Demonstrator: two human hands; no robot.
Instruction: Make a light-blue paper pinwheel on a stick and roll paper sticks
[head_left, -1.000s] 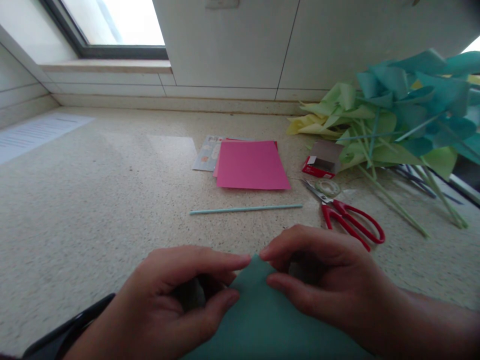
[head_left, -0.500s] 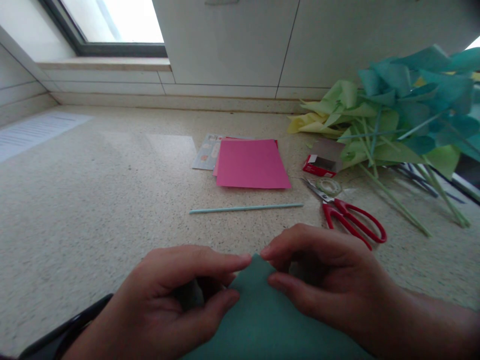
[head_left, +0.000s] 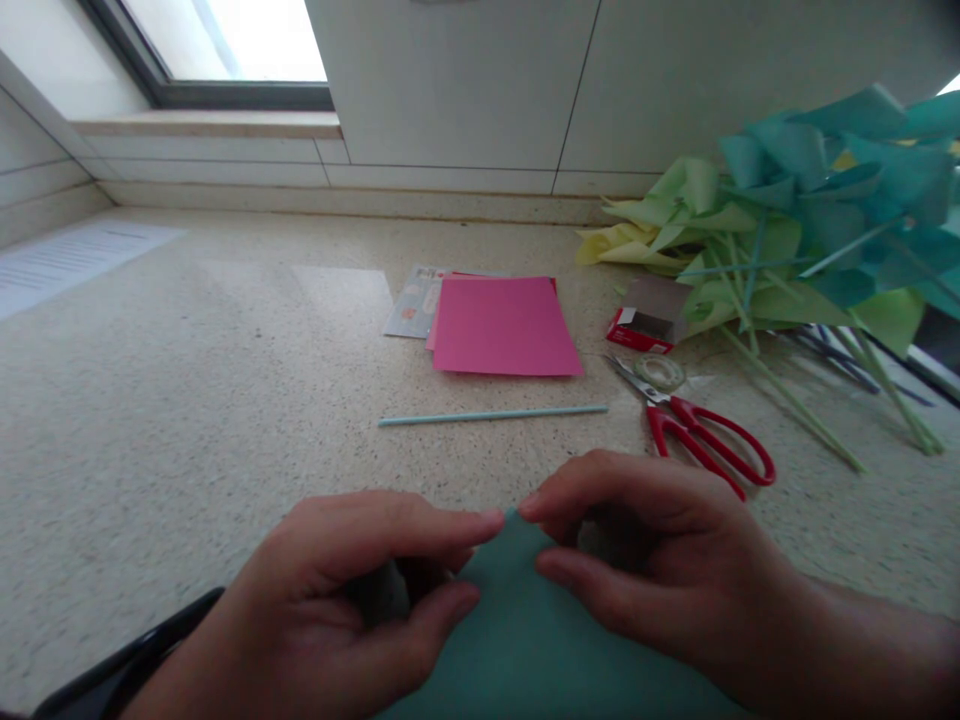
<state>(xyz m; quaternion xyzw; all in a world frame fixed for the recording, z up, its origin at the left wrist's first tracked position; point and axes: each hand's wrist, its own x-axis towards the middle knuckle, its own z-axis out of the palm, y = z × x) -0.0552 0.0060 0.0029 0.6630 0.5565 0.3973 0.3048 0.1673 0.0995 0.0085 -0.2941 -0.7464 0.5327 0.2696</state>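
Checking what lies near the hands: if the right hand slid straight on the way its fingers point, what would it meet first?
The right hand points leftward at the teal paper corner, so it would likely meet the left hand fingertips almost at once.

Teal paper sheet [head_left: 540,650]: lower part cut off by the bottom edge; its flanks hidden under both hands, so its full outline cannot be told. Left hand [head_left: 337,610] covers a grey patch beneath the palm, unidentifiable. Right hand [head_left: 660,560]: forearm runs out at the right edge. Dark curved strap-like object [head_left: 127,665] at bottom left, cropped, unidentifiable. Heap of teal and pale green paper pinwheels on sticks [head_left: 810,220]: cut by the right edge, blurred. Printed white sheet [head_left: 67,262] at far left: cropped, text illegible. Small printed card [head_left: 411,305]: partly under the pink square paper [head_left: 504,327].
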